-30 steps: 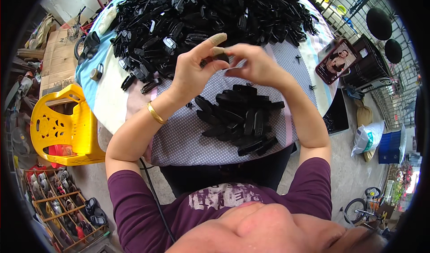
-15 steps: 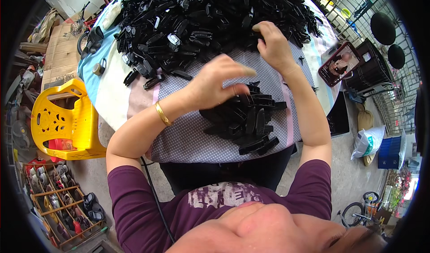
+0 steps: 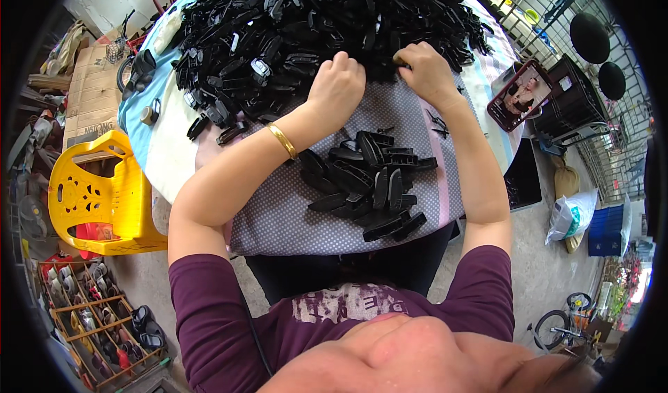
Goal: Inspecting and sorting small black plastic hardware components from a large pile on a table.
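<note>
A large heap of small black plastic parts covers the far half of the cloth-covered table. Against the near edge of that heap, my left hand is closed with its fingers curled down; what they grip, if anything, is hidden. Just right of it, my right hand has thumb and forefinger drawn together at the heap's edge, and I cannot make out anything between them. Nearer to me lies a smaller group of long black parts, loosely stacked. A few thin black slivers rest beside my right forearm.
A phone with a lit screen leans at the table's right edge. A round-faced small item sits at the left edge. A yellow plastic chair stands to the left, above a wooden shoe rack. A black bin is at the right.
My left hand has moved away from above the smaller group, forward to the edge of the large heap. My right hand has shifted slightly nearer, its fingers still bent.
</note>
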`<control>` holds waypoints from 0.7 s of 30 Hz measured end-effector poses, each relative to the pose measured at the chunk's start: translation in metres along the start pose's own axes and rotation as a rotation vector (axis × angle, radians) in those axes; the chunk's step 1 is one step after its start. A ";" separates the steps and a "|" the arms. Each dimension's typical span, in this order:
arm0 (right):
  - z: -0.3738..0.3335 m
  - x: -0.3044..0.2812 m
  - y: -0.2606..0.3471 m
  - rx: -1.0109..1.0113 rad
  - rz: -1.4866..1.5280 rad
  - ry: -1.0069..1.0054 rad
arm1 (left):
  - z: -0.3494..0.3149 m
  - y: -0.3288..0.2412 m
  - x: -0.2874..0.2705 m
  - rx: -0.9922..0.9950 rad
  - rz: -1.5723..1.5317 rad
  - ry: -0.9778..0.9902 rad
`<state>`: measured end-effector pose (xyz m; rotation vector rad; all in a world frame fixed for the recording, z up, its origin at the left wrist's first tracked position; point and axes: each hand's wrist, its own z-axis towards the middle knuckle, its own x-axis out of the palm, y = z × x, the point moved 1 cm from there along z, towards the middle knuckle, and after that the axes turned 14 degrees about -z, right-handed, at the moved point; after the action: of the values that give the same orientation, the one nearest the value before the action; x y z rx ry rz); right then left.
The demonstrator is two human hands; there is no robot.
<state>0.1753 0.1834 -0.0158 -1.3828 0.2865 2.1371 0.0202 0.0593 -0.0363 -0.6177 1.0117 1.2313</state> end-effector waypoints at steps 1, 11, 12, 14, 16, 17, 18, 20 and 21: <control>0.000 -0.002 -0.001 -0.021 0.007 -0.074 | -0.002 0.000 -0.002 -0.058 -0.064 0.008; 0.000 -0.024 0.040 0.201 0.762 -0.125 | -0.021 0.000 -0.024 -0.091 -0.202 0.036; -0.001 -0.023 0.045 0.155 0.923 -0.075 | -0.026 -0.001 -0.025 -0.101 -0.320 -0.017; -0.002 -0.026 0.058 0.180 1.172 -0.060 | -0.029 0.001 -0.026 -0.170 -0.581 -0.170; -0.004 -0.024 0.063 0.179 1.302 -0.086 | -0.024 0.004 -0.032 -0.326 -0.910 -0.213; -0.006 -0.027 0.064 0.208 1.313 -0.091 | -0.021 0.006 -0.038 -0.485 -1.236 -0.255; -0.007 -0.028 0.065 0.237 1.325 -0.096 | -0.017 0.011 -0.043 -0.598 -1.517 -0.184; -0.008 -0.028 0.067 0.233 1.285 -0.053 | -0.020 0.014 -0.041 -0.648 -1.694 -0.232; -0.008 -0.028 0.068 0.234 1.241 -0.014 | -0.021 0.015 -0.040 -0.689 -1.874 -0.277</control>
<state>0.1513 0.1147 -0.0032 -1.1318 1.6755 2.8505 -0.0005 0.0265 -0.0088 -1.3610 -0.4577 -0.1430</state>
